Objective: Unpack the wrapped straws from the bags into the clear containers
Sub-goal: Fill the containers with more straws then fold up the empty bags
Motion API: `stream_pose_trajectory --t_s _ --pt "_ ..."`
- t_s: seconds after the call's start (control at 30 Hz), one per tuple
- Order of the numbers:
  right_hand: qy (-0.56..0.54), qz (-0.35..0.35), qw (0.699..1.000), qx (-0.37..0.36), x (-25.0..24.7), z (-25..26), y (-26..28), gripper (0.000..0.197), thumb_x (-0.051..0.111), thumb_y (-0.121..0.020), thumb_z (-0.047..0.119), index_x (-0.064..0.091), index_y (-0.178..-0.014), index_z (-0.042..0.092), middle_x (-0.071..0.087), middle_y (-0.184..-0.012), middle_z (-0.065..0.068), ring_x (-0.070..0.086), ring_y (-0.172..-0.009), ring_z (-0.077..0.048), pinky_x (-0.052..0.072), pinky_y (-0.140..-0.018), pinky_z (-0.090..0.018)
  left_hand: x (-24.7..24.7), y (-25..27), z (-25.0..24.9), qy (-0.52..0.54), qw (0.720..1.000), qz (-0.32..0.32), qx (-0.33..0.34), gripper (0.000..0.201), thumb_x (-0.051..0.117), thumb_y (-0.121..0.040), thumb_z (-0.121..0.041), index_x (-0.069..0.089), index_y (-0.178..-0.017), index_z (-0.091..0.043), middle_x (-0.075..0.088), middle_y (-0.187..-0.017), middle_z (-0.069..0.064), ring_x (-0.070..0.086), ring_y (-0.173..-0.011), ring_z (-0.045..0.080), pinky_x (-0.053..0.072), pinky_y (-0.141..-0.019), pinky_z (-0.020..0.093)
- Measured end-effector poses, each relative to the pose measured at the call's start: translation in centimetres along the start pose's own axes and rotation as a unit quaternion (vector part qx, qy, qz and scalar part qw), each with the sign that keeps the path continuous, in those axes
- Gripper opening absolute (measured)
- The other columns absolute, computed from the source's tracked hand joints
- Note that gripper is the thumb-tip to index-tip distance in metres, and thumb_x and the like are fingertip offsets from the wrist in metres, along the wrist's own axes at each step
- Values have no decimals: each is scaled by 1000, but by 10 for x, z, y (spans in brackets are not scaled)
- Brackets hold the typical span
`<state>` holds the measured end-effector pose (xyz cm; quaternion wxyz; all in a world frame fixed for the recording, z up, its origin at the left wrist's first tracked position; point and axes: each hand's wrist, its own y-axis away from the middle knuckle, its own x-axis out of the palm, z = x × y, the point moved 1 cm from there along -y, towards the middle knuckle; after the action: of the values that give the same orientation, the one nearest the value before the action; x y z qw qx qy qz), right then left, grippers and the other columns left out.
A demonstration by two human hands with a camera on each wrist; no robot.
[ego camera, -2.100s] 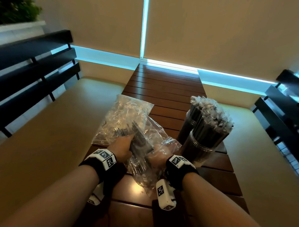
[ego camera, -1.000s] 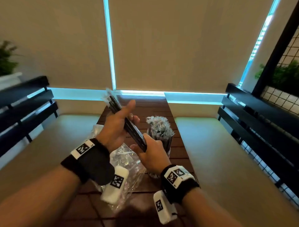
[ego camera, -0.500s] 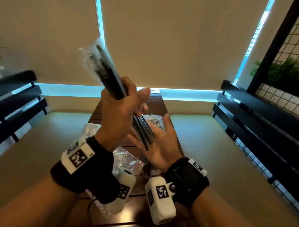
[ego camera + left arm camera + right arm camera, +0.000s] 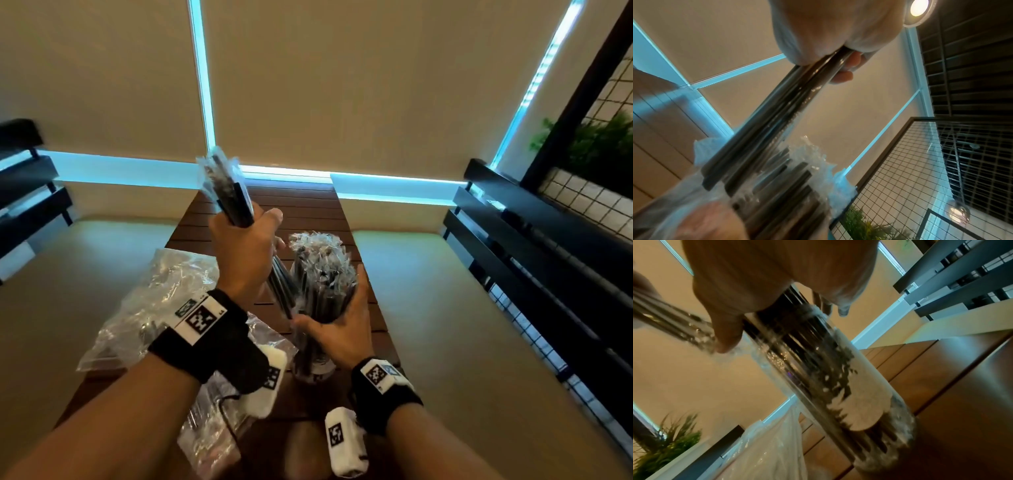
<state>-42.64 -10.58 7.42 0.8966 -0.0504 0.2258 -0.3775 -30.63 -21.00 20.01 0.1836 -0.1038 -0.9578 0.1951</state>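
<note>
My left hand (image 4: pixel 246 253) grips a bundle of wrapped black straws (image 4: pixel 227 192) raised above the wooden table (image 4: pixel 298 202). The bundle is tilted, and its lower ends point down beside the clear container (image 4: pixel 313 363). That container stands upright, packed with wrapped straws (image 4: pixel 320 263). My right hand (image 4: pixel 339 332) holds it near the top, thumb on the left and fingers on the right. In the left wrist view the bundle (image 4: pixel 781 116) runs from my fingers (image 4: pixel 846 76) down to the container's straw tops (image 4: pixel 797 175). The right wrist view shows the container (image 4: pixel 838 378) under my palm.
Two crumpled clear bags lie on the table's left side, one further back (image 4: pixel 154 301) and one near me (image 4: pixel 212 421). Beige bench cushions (image 4: pixel 445 308) flank the narrow table, backed by black slats (image 4: pixel 534 246). A wire grid with a plant (image 4: pixel 599 147) is at the far right.
My left hand has lowered the straw bundle toward the container. My right hand, earlier open against the bundle's lower ends, has moved down and taken hold of the container.
</note>
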Motion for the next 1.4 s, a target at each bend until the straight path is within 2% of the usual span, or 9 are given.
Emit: stream_pose_trajectory --t_s 0.1,0.23,0.5,0.67,0.8,0.97,1.1,1.23,1.4 --pt "1 -19 999 28 15 -9 -7 126 90 -50 55 9 -148 48 62 -134 2 61 -120 -19 51 -101 -45 9 -5 11 17 999 -47 -14 43 68 -83 -2 43 -52 -19 38 -43 -1 41 -32 12 46 -47 28" --pt "11 -62 998 14 21 -15 -6 75 83 -60 48 38 -119 35 70 -99 9 68 -88 -14 58 -80 -38 17 -10 23 46 993 -96 -48 49 67 -85 -5 48 -44 -23 37 -36 -7 39 -30 11 45 -45 24" --pt "-34 -29 999 3 14 -23 -3 50 76 -80 21 41 -113 36 68 -94 15 66 -82 8 50 -70 -8 17 -5 44 -36 985 -165 -45 30 69 -87 -13 51 -65 -19 48 -45 -9 45 -30 8 45 -40 23" --pt "-70 23 997 21 11 -26 0 51 72 -84 14 40 -118 33 65 -104 14 65 -92 1 51 -74 -11 28 14 58 -142 987 -79 10 19 70 -87 -26 62 -75 -13 62 -60 -1 63 -52 20 53 -52 30" --pt "-76 42 996 24 9 -25 1 51 75 -80 31 44 -119 27 69 -105 7 67 -95 -3 56 -81 -25 22 37 86 -234 972 22 25 30 71 -88 -30 53 -65 -23 55 -56 -7 55 -48 4 44 -49 14" --pt "-33 35 999 9 5 -26 -2 42 73 -83 19 44 -112 22 65 -89 8 63 -74 7 49 -61 -12 6 47 106 -239 960 147 -1 40 67 -85 -50 55 -58 -23 59 -52 -6 58 -51 7 46 -54 23" --pt "-16 37 999 -6 7 -27 -2 39 70 -85 19 40 -109 24 64 -94 9 63 -79 5 49 -62 -11 2 44 82 -293 938 175 58 56 67 -71 -68 56 -94 -18 63 -87 -3 61 -76 7 49 -66 21" --pt "-12 24 1000 -11 9 -25 -1 37 71 -87 21 39 -104 26 62 -90 13 61 -76 11 47 -59 -9 15 34 52 -272 926 172 196 74 77 -79 -43 41 -139 -19 49 -126 0 51 -109 1 41 -92 6" --pt "-23 33 999 0 7 -20 0 42 71 -84 14 38 -101 33 61 -92 17 61 -78 8 48 -61 -10 16 35 69 -321 881 194 287 29 64 -96 -17 68 -124 -8 66 -128 6 64 -114 15 50 -102 27"
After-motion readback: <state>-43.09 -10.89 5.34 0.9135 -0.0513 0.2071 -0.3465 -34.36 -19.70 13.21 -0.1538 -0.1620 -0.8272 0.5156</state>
